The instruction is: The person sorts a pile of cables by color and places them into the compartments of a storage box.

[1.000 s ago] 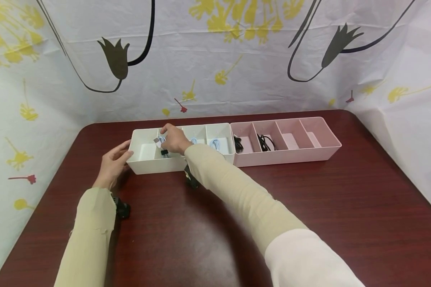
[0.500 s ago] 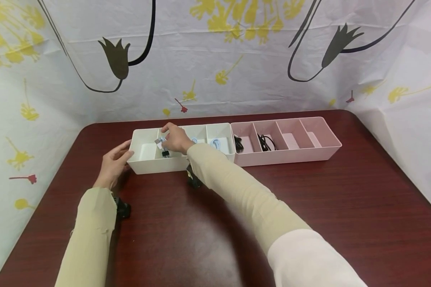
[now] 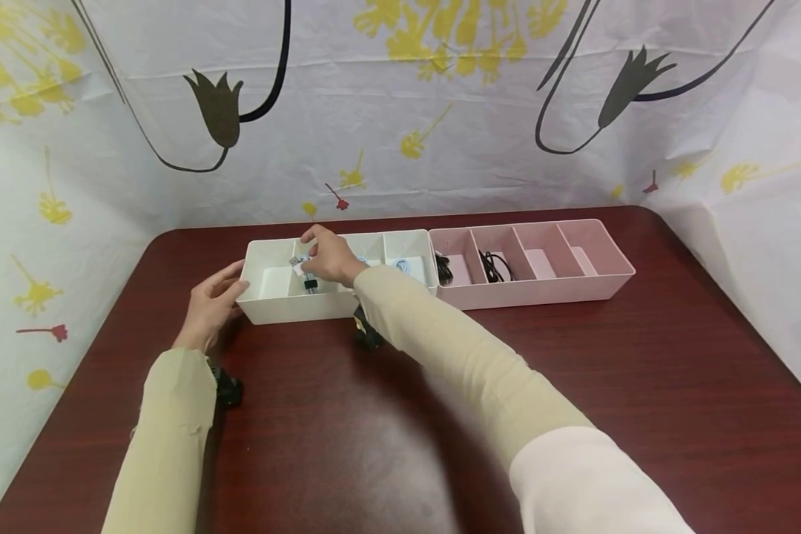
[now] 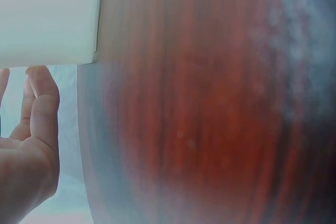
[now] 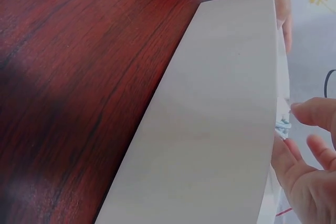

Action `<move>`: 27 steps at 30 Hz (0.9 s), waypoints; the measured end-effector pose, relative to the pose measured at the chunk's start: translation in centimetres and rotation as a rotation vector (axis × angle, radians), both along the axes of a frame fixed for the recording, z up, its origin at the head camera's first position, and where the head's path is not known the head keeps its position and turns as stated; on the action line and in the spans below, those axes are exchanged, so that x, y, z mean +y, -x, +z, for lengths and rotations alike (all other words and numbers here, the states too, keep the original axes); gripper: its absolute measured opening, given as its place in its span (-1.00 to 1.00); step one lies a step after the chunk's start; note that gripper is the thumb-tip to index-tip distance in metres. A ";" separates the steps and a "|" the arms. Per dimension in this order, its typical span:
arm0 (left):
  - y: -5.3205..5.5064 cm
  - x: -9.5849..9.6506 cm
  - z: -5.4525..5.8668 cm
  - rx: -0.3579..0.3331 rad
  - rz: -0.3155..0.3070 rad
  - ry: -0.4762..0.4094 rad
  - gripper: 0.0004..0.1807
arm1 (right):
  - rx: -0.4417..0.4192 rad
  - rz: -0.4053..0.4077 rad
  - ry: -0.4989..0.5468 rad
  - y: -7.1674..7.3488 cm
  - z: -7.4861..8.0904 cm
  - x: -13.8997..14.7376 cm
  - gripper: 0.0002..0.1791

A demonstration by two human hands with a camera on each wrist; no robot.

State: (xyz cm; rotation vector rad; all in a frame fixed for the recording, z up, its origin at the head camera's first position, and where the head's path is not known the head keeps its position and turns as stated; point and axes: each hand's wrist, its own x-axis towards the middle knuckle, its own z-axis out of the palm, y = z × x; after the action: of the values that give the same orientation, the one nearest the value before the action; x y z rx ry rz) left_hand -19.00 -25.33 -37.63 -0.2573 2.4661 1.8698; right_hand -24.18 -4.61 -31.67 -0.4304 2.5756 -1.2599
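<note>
My right hand point(image 3: 334, 258) reaches into the second compartment from the left of a white divided box point(image 3: 294, 310). Its thumb and fingers grip a bundled light USB cable point(image 3: 311, 285), whose plug and black tie show; the fingertips are partly hidden. In the right wrist view the cable point(image 5: 283, 125) appears between thumb and fingers at the rim. My left hand point(image 3: 212, 305) rests against the box's left end, thumb at the rim and fingers extended. Light blue cables point(image 3: 402, 265) lie coiled in compartments further right.
A pink divided box point(image 3: 527, 291) stands end to end with the white one. Its two left compartments hold black cables point(image 3: 495, 265). Both stand near the back of the dark red wooden table point(image 3: 320, 445), before a patterned cloth point(image 3: 347, 96).
My right hand and forearm have shifted slightly right, and the cable's plug and black tie have moved the same way. The left hand and both boxes have stayed in place.
</note>
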 end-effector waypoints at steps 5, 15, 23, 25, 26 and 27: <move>-0.1 0.0 -0.1 -0.002 0.002 0.006 -0.43 | 0.006 0.010 0.015 0.1 0.0 0.3 -0.55; 0.0 -0.2 0.2 -0.001 -0.002 -0.010 -0.43 | 0.011 0.034 0.048 0.0 0.1 0.9 -0.55; -0.1 -0.3 0.4 -0.002 0.003 -0.010 -0.42 | 0.002 0.046 0.072 0.0 0.3 1.3 -0.56; -0.1 -0.1 0.4 -0.005 0.004 -0.008 -0.42 | 0.000 0.049 0.085 -0.1 0.3 1.5 -0.57; -0.1 -0.1 0.4 -0.006 0.004 -0.005 -0.42 | 0.001 0.049 0.092 -0.1 0.3 1.6 -0.57; 0.0 0.0 0.4 -0.009 0.004 -0.002 -0.42 | 0.000 0.050 0.098 -0.1 0.3 1.8 -0.57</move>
State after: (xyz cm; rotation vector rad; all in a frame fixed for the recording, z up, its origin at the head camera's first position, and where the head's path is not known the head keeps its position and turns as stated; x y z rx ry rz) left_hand -18.95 -25.36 -37.24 -0.2697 2.4594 1.8688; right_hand -24.04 -2.85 -31.41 -0.5106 2.4947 -1.3733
